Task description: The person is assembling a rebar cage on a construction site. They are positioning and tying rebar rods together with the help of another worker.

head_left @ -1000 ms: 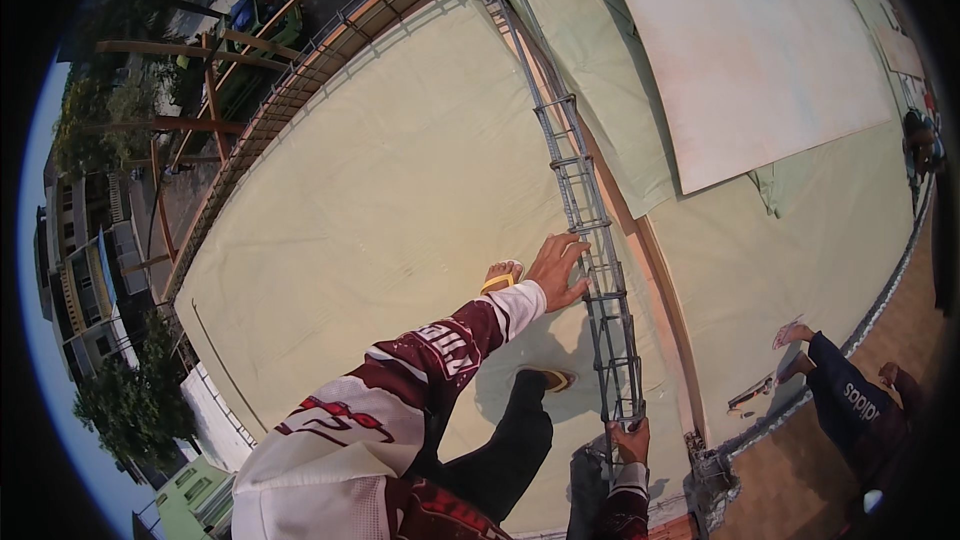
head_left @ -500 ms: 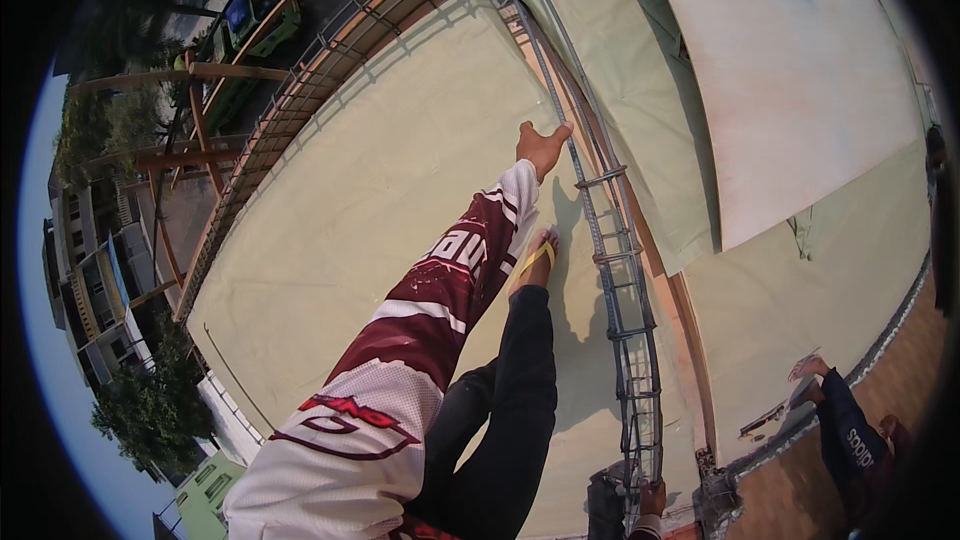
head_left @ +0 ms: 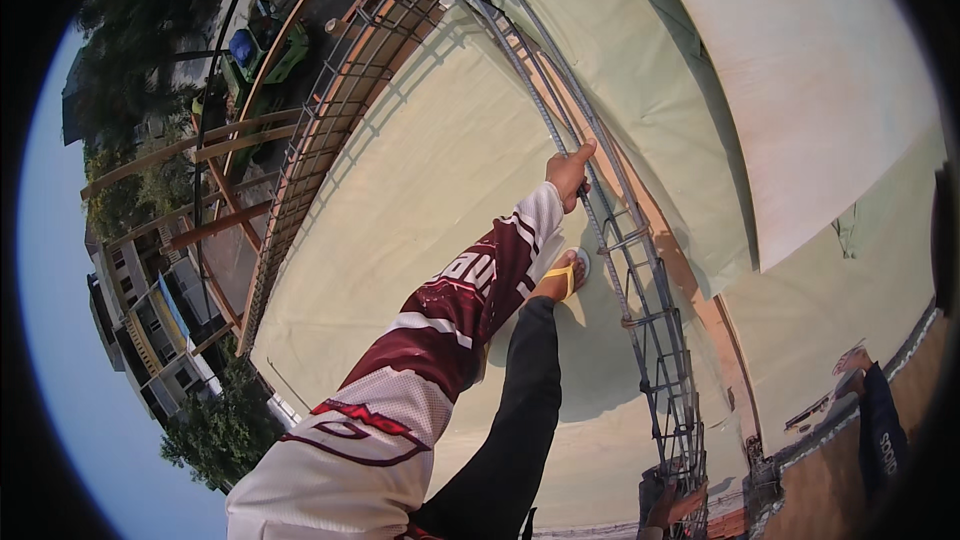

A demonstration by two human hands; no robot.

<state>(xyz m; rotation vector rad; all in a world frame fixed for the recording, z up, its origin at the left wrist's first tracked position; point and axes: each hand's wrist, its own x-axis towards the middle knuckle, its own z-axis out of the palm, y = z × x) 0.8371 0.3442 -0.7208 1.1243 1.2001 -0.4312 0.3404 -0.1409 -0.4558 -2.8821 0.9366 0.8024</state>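
I see a long cage of grey metal bars [head_left: 650, 318] running from the upper middle of the frame down to the lower right. My left hand [head_left: 568, 180], near the middle, is curled tight on one of its long bars. My right hand [head_left: 683, 506], at the bottom right, is at the near end of the cage. Bars hide part of it, so I cannot tell if it is closed. My two hands are well apart.

The cage lies above a big pale green sheet [head_left: 430, 160], with a long orange-brown wooden strip [head_left: 715, 315] just beside it. A foot in a yellow-strapped sandal [head_left: 565, 278] stands on the sheet, left of the cage. A large flat whitish board [head_left: 820, 80] fills the upper right. At the right edge, I see another person's dark blue trouser leg [head_left: 882, 440].
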